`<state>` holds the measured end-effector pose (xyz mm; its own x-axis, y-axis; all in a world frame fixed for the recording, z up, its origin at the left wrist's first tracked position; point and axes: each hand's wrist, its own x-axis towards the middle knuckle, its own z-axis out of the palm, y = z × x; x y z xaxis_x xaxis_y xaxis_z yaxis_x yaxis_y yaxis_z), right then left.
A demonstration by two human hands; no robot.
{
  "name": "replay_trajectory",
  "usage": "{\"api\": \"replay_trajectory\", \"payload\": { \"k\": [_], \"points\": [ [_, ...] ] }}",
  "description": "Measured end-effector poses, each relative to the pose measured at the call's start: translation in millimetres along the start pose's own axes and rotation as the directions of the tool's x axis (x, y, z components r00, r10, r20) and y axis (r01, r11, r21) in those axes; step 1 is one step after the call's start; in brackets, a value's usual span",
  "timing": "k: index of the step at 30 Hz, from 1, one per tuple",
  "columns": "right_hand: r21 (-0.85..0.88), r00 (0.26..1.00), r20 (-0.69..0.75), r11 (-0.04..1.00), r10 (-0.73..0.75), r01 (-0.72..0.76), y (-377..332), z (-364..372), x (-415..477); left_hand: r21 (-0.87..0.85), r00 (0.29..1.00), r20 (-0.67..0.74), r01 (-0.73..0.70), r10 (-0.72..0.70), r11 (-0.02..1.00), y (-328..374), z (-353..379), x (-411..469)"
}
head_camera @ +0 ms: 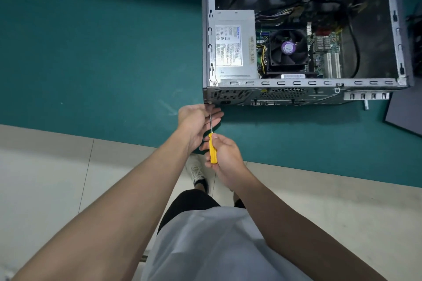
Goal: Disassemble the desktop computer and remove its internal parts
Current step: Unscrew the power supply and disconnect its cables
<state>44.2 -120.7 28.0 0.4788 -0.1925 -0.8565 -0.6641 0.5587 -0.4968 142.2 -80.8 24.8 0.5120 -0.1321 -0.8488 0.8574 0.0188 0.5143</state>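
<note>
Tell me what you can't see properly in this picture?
Head view only:
Screwdriver tip at the case corner: too small and shadowed, next to the left hand.
Power supply label writing: too small.
Case's far end: cut off by the top edge.
Dark panel: cut off by the right edge.

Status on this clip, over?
Right hand grips yellow screwdriver handle. Left hand open, cupped by shaft. Tip at rear corner of computer case. Nothing in the way.

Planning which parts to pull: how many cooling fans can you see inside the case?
1: the black fan with a purple hub, right of the power supply. Another may be hidden inside that supply.
</note>
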Motion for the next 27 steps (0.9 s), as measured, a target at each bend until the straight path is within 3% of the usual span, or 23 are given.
{"api": "replay_trajectory", "payload": {
  "k": [5, 9, 13, 17, 19, 22, 25, 27],
  "points": [
    [0.228, 0.993, 0.101, 0.970, 0.057, -0.078, -1, -5, 3, -0.007, 1.000, -0.016, 0.003, -0.003, 1.000, 1, 1, 1],
    [0.381, 0.961, 0.264, 0.906, 0.082, -0.182, 4, -12, 7, 0.005, 0.999, -0.036, -0.009, 0.009, 1.000, 0, 1, 0],
    [0.428, 0.905, 0.418, 0.861, 0.081, -0.275, 7, -18, 11, 0.059, 0.997, -0.075, -0.026, 0.030, 0.998, 0, 2, -1],
    [0.417, 0.884, 0.465, 0.869, 0.046, -0.264, 6, -21, 14, 0.101, 0.991, -0.121, -0.043, 0.055, 0.994, 1, 1, -1],
    [0.312, 0.902, 0.432, 0.933, 0.029, -0.180, 3, -20, 15, 0.106, 0.990, -0.124, -0.047, 0.060, 0.993, 1, 1, -1],
    [-0.004, 0.969, 0.246, 0.999, -0.035, 0.037, 2, -12, 14, 0.106, 0.989, -0.134, -0.051, 0.065, 0.993, 1, 2, -1],
    [-0.228, 0.989, 0.079, 0.963, -0.127, 0.142, 3, -5, 9, 0.107, 0.989, -0.129, -0.054, 0.067, 0.993, 0, 3, -2],
    [-0.449, 0.979, -0.025, 0.877, -0.203, 0.171, 2, 0, 8, 0.116, 0.990, -0.126, -0.055, 0.070, 0.992, -1, 3, -3]
  ]
}}
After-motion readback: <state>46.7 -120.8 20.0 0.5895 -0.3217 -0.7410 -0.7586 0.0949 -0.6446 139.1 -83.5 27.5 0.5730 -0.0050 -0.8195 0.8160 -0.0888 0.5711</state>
